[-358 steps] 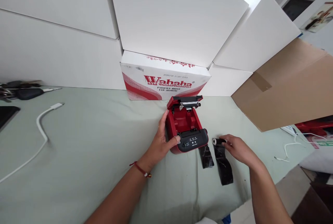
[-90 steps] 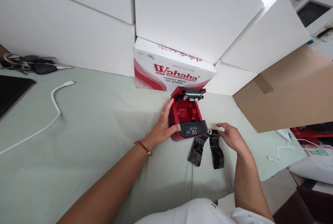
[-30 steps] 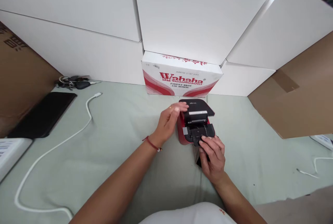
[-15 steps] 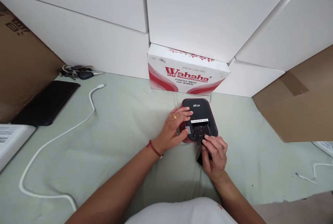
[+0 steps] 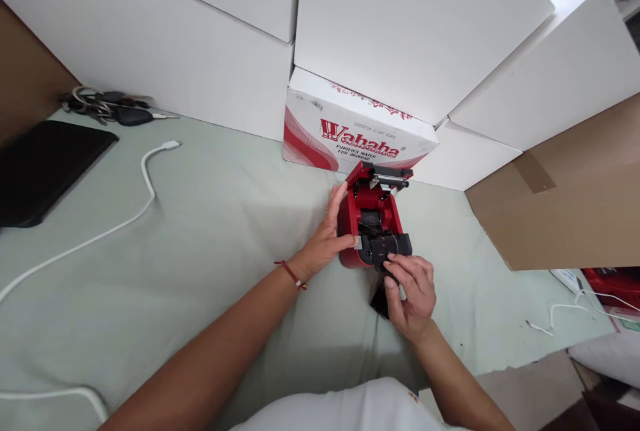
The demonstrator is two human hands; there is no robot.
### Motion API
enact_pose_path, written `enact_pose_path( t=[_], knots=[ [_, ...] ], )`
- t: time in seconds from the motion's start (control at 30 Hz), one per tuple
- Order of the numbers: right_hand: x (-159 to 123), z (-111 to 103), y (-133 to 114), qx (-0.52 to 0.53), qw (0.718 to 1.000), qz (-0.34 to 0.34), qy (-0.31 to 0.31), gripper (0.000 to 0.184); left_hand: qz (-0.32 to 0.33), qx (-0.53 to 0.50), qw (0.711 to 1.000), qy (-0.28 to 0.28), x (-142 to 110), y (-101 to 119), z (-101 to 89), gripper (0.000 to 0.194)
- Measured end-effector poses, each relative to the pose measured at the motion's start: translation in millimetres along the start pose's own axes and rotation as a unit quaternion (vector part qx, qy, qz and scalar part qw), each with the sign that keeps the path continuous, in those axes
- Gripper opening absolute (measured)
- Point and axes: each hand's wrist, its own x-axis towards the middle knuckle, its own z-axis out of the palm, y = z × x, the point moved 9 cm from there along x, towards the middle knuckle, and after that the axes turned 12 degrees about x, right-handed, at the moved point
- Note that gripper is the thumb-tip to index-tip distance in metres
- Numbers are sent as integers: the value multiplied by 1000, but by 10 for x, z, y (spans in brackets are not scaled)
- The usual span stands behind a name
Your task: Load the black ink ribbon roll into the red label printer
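Note:
A small red and black label printer (image 5: 351, 254) stands in front of me with its lid (image 5: 384, 174) raised, showing a red inside and a dark roll (image 5: 371, 219). My left hand (image 5: 325, 237) grips its left side, fingers stretched along the wall and thumb on a grey button (image 5: 358, 242) at the front corner. A black label strip (image 5: 384, 245) runs out over the printer's front edge. My right hand (image 5: 411, 287) pinches this strip between thumb and fingers; its loose end (image 5: 380, 301) hangs below.
Behind the printer stands a red and white Wahaha box (image 5: 360, 131) against white boxes (image 5: 420, 24). Keys (image 5: 115, 107), a black tablet-like slab (image 5: 55, 167) and a white cable (image 5: 120, 225) lie at left. A brown carton (image 5: 565, 211) stands at right.
The printer's lid has swung up from closed to open. My left fingers have moved off its top to the side. The right hand keeps hold of the strip.

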Motion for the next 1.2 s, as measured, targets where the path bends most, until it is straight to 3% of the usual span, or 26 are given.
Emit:
enact_pose_path(
  t=[0.1,0.23,0.3,0.37,0.43,0.53,0.6,0.7,0.8,0.87,0.93,1.0,1.1,1.2],
  knots=[
    [312,-49,112,60,997,22,-48,20,-11,-36,999,-1,21,-36,9,127],
    [811,139,517,69,966,163,-186,23,3,12,1000,0,11,-6,1,115],
    [963,411,711,-23,926,210,-314,25,9,27,1000,-2,3,12,1,111],
    [1030,698,858,-118,866,227,-431,33,12,36,999,-1,1,22,-6,108],
    [1077,927,928,-168,823,227,-492,39,19,50,999,0,2,32,-15,106],
    [1122,1066,915,-180,812,225,-507,30,28,67,997,1,5,39,-21,106],
    [1098,956,888,-186,814,226,-502,28,23,68,997,1,2,30,-23,107],
    [1056,497,865,-137,851,248,-443,28,10,60,998,-8,-10,15,-11,109],
    [1049,-43,885,-9,904,289,-316,31,10,52,998,-18,-25,29,1,108],
    [1024,-172,882,38,917,287,-275,30,14,51,998,-20,-28,39,-3,106],
    [1002,-24,817,56,919,255,-297,26,18,52,998,-19,-25,46,-9,104],
    [990,277,750,40,908,220,-355,26,22,54,998,-19,-16,51,-12,103],
    [977,678,784,-68,867,207,-448,35,21,53,998,-19,1,48,-9,104],
    [1003,855,864,-136,832,211,-494,38,20,54,998,-17,14,48,-6,104]
  ],
)
